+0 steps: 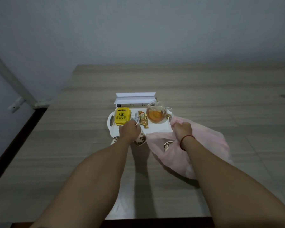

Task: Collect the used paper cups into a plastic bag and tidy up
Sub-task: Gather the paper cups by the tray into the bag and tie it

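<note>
Our left hand (129, 130) has its fingers curled down over a leopard-spotted paper cup (140, 140) at the near edge of the white tray (160, 127); another spotted cup (115, 140) peeks out beside the wrist. Our right hand (182, 129) pinches the rim of the pink plastic bag (209, 145) shut in a fist, holding its mouth open at the tray's near right corner, one cup (167, 145) inside. Farther back on the tray sit yellow tea packets (121, 116) and a glass teapot (155, 114).

Colours and patterns on the wood-grain table (204, 89)

Paper cups (141, 140): cream, brown leopard spots. Plastic bag (207, 145): translucent pink. Tray (113, 130): white. Tea packets (121, 118): yellow, black print. Teapot (155, 114): clear glass, amber liquid. Wrist cord (185, 139): red.
</note>
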`<action>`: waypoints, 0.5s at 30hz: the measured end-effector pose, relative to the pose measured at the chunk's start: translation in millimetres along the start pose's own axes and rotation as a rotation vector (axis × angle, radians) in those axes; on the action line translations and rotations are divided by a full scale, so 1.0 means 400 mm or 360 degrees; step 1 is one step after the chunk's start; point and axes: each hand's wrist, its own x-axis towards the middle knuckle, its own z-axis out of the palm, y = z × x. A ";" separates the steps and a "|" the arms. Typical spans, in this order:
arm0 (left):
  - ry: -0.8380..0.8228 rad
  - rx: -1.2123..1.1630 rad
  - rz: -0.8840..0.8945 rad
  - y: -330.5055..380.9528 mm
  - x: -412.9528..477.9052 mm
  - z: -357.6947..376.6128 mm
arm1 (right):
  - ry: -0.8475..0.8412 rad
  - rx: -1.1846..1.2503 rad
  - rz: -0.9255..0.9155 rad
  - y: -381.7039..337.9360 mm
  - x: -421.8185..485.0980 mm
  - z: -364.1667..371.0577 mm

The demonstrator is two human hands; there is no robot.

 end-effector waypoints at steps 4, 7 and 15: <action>-0.0041 -0.1003 -0.0268 0.079 -0.027 -0.029 | -0.0020 0.0045 -0.0018 -0.020 -0.019 -0.048; -0.0119 -0.1308 -0.0471 0.136 -0.055 -0.023 | -0.0014 0.0221 -0.0010 -0.025 -0.025 -0.087; -0.0385 -0.1393 -0.0541 0.234 -0.114 0.012 | -0.0014 0.0194 -0.0087 -0.024 -0.005 -0.153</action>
